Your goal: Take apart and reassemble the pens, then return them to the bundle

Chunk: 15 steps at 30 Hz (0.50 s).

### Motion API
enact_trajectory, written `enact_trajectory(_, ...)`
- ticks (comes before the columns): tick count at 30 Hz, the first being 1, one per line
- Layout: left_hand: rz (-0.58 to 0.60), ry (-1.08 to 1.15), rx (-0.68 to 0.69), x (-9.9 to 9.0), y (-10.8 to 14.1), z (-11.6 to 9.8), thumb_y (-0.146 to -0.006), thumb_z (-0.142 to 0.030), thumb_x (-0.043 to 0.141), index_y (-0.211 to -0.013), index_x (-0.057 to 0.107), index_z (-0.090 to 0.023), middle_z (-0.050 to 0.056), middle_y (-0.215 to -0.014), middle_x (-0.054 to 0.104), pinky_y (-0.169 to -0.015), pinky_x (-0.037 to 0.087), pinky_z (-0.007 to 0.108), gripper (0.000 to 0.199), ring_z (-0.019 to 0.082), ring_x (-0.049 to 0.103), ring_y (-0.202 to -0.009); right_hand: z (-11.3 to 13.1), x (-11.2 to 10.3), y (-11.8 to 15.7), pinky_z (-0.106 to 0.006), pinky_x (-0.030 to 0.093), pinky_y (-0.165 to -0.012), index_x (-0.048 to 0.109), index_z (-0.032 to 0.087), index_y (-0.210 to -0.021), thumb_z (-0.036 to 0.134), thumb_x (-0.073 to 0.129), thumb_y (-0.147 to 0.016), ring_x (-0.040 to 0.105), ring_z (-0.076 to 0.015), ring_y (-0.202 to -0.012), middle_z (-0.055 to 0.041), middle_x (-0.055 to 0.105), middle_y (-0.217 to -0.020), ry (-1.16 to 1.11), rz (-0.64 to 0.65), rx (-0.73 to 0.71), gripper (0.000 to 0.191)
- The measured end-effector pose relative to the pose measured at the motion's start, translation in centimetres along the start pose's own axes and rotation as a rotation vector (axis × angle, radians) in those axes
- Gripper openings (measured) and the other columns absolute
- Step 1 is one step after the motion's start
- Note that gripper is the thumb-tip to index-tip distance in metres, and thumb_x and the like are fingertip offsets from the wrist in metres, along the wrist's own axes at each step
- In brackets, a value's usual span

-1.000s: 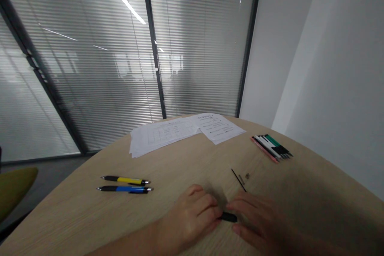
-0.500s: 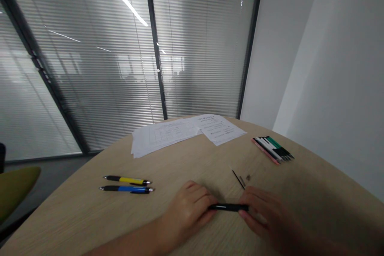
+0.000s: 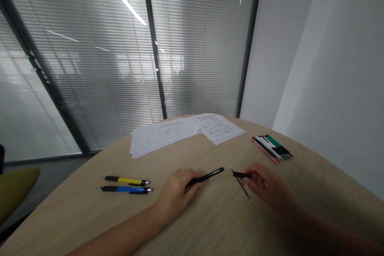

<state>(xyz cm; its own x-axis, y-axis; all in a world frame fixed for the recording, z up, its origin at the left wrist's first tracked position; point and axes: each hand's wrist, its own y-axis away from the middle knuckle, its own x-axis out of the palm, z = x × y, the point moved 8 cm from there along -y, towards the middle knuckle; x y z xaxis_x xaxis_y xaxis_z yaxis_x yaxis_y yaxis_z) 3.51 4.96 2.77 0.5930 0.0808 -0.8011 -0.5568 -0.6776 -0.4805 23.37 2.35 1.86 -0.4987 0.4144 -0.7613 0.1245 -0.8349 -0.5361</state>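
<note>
My left hand (image 3: 180,188) is closed around a black pen barrel (image 3: 211,174), which sticks out to the right and tilts upward. Between the fingertips of my right hand (image 3: 265,184) is a short black pen part (image 3: 241,175), pointing left and apart from the barrel. Whether it is a cap or a grip section I cannot tell. Under and just in front of this part, a thin dark pen refill (image 3: 244,191) lies slantwise on the table.
On the round wooden table (image 3: 192,232), a yellow pen (image 3: 129,180) and a blue pen (image 3: 127,189) lie at left. Printed papers (image 3: 168,136) rest at the far edge. Several pens (image 3: 271,149) sit side by side at right. A green chair (image 3: 19,188) stands at far left.
The black pen, in one line between both hands before, is now in two separate pieces. Both hands have moved up and apart. The refill's lower end now shows.
</note>
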Motion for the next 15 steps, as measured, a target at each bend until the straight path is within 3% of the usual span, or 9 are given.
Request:
enact_trajectory(3, -0.009, 0.046, -0.119, -0.1, -0.2, 1.1, -0.075, -0.019, 0.048, -0.084, 0.058, -0.017, 0.002, -0.078, 0.062, -0.068, 0.045, 0.027, 0.013, 0.015, 0.056, -0.074, 0.2, 0.5, -0.1, -0.026, 0.042, -0.054, 0.052, 0.018, -0.075, 0.021, 0.046, -0.075, 0.052, -0.0139, -0.059, -0.0014, 0.054, -0.068, 0.094, 0.016, -0.059, 0.006)
enact_trajectory(8, 0.012, 0.075, -0.155, 0.1, -0.2, 1.1, -0.075, -0.021, 0.047, -0.083, 0.058, -0.017, 0.001, -0.077, 0.062, -0.068, 0.045, 0.027, 0.014, 0.015, 0.057, -0.073, 0.2, 1.1, -0.2, -0.029, 0.043, -0.062, 0.054, 0.018, -0.081, 0.018, 0.046, -0.076, 0.054, -0.0166, -0.071, -0.0035, 0.055, -0.079, 0.120, 0.047, -0.066, 0.009)
enact_trajectory(15, 0.033, 0.122, -0.168, 0.3, -0.2, 0.9, -0.074, -0.020, 0.048, -0.084, 0.059, -0.017, 0.002, -0.078, 0.063, -0.068, 0.045, 0.026, 0.015, 0.015, 0.057, -0.073, -0.5, 1.5, -0.1, -0.025, 0.043, -0.055, 0.054, 0.019, -0.087, 0.017, 0.041, -0.078, 0.052, -0.0131, -0.061, -0.0014, 0.054, -0.073, -0.040, 0.097, -0.017, 0.016)
